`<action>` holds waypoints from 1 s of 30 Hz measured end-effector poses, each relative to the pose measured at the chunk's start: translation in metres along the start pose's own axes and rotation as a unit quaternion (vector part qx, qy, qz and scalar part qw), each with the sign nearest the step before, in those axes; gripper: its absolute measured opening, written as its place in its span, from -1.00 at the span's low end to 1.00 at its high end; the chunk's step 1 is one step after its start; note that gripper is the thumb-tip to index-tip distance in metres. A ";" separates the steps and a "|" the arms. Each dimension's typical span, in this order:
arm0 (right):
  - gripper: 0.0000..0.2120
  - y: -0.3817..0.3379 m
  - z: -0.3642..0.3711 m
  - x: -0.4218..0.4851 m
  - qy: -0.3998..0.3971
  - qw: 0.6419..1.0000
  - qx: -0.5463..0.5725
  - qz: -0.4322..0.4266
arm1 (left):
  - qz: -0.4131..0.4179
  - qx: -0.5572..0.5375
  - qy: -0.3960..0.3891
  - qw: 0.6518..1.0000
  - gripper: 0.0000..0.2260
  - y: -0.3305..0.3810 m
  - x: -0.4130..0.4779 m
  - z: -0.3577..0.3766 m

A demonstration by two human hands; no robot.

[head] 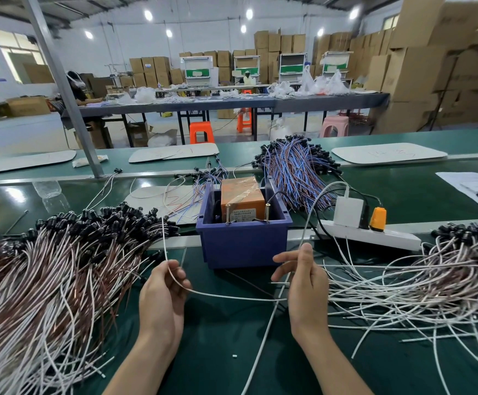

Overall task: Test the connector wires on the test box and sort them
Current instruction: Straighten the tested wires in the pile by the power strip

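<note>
"Green mat (220, 337), wires all over. What lies at the far left?"

"Your left pile (61, 266): brown and white wires, heaped and fanning toward you, with black connectors (112, 218) at their far ends."

"And the left hand?"

"Your left hand (162, 292) is beside that pile, fingers curled round one white wire (232, 297). One end rises above your fingers. The rest runs right, low over the mat, to your other hand."

"What is in the middle?"

"A blue bin (243, 240) stands just beyond your hands. The orange test box (242, 195) sits inside it, with two upright screws (227, 213) at its near edge."

"The right hand?"

"Your right hand (306, 283) is before the bin's right corner, thumb up, upper fingers loosely spread. The wire reaches its palm. Whether the lower fingers grip it, I cannot tell."

"Further right?"

"A white power strip (374, 236) lies right of the bin, with a white adapter (348, 212) and an orange plug (378, 219) in it. Past it spreads your right pile (431, 275), mostly white wires. A blue-and-red bundle (297, 169) lies behind the bin, to its right."
</note>
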State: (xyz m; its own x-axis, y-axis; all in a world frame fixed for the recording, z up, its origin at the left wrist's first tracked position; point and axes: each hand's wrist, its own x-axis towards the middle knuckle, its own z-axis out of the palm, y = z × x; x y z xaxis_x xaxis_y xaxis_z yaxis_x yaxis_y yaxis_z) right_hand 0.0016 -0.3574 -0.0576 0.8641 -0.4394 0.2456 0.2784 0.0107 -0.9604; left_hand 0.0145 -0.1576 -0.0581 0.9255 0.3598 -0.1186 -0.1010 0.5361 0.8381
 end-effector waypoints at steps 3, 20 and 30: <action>-0.45 0.000 0.000 0.000 -0.003 1.000 -0.001 0.002 | 0.001 0.000 -0.002 1.000 -0.81 0.000 0.000 0.000; -0.45 0.002 0.000 0.000 0.001 1.000 0.001 -0.009 | 0.002 0.007 -0.008 1.000 -0.81 0.000 0.000 -0.001; -0.44 0.003 0.000 0.000 0.002 1.000 -0.003 -0.015 | -0.004 -0.006 -0.002 1.000 -0.80 0.000 0.001 0.000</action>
State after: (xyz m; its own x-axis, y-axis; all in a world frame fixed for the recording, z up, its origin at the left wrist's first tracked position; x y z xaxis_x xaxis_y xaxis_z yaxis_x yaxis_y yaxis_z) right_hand 0.0023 -0.3574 -0.0602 0.8536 -0.4431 0.2739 0.3015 -0.0085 -0.9534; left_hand 0.0152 -0.1573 -0.0582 0.9276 0.3529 -0.1225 -0.0989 0.5481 0.8305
